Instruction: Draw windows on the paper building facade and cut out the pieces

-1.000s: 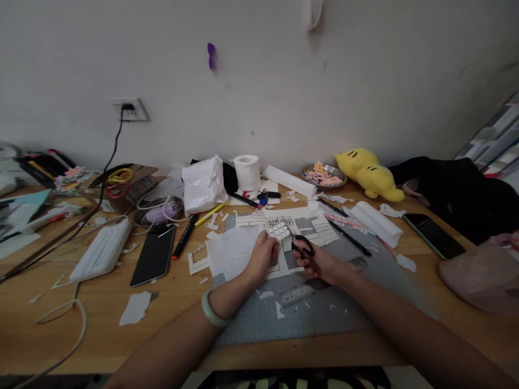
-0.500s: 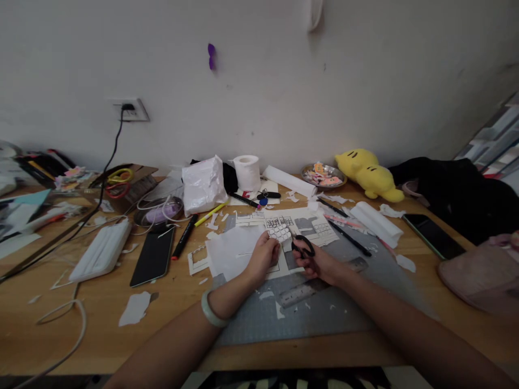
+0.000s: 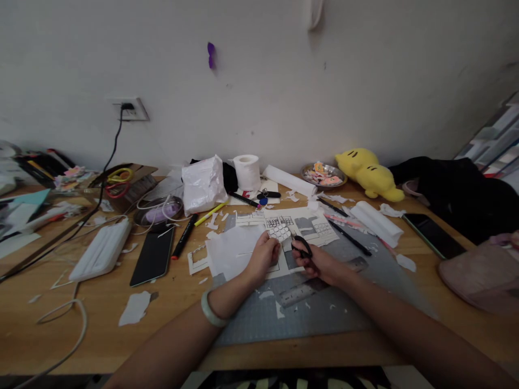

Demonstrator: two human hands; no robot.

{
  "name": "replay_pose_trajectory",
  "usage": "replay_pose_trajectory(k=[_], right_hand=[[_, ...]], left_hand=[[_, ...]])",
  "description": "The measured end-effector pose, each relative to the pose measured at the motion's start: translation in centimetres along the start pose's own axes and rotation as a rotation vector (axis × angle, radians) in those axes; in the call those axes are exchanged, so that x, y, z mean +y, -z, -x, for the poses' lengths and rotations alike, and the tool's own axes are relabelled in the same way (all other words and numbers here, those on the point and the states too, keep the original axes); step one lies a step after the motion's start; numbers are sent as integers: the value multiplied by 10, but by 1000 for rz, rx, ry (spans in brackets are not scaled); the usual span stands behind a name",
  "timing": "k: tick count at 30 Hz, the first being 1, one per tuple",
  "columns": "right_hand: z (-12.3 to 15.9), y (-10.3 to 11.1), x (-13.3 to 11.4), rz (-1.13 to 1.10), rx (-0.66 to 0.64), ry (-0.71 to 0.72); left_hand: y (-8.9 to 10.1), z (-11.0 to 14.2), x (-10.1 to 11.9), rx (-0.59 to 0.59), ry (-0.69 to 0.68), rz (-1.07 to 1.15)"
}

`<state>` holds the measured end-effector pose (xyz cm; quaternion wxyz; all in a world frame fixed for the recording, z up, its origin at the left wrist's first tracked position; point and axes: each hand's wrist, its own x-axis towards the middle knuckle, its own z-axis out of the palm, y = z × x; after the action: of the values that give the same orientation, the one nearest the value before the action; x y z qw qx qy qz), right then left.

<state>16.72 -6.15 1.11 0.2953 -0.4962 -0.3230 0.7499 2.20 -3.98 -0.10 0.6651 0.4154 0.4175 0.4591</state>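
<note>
Between the fingers of my left hand (image 3: 264, 256) is a small white paper piece (image 3: 279, 232) printed with a black-outlined honeycomb pattern. My right hand (image 3: 318, 263) grips black-handled scissors (image 3: 302, 246), their blades up against the right edge of that piece. How far the blades are apart is too small to tell. Below both hands lie printed paper sheets (image 3: 324, 229) with black line drawings and a blank white sheet (image 3: 227, 249), on a grey cutting mat (image 3: 259, 324). A clear ruler (image 3: 302, 294) rests on the mat just under my right hand.
Paper scraps (image 3: 135, 308) are scattered about. A phone (image 3: 152, 256) and a black marker (image 3: 184, 237) lie to the left, another phone (image 3: 433, 236) to the right. Behind stand a toilet roll (image 3: 247, 173), a white plastic package (image 3: 204, 185), a metal dish (image 3: 323, 176) and a yellow plush toy (image 3: 367, 172).
The scissors' handles have drawn closer together and turned slightly in my right hand. My left hand and the honeycomb piece stay almost where they were.
</note>
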Motion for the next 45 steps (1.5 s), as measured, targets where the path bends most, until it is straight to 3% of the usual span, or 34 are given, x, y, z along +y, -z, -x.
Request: replay_pose_trajectory(k=[12, 21, 30, 35, 45], right_hand=[[1, -1, -1, 22, 19, 49], [-3, -2, 4, 56, 109, 265], [-6, -1, 9, 186, 149, 353], [-6, -1, 8, 203, 152, 359], [-2, 2, 3, 121, 40, 259]], left_hand=[[1, -1, -1, -20, -18, -40], [0, 2, 1, -57, -27, -115], [-2, 4, 2, -111, -22, -168], [-4, 7, 2, -177, -5, -239], [-2, 0, -4, -149, -21, -183]])
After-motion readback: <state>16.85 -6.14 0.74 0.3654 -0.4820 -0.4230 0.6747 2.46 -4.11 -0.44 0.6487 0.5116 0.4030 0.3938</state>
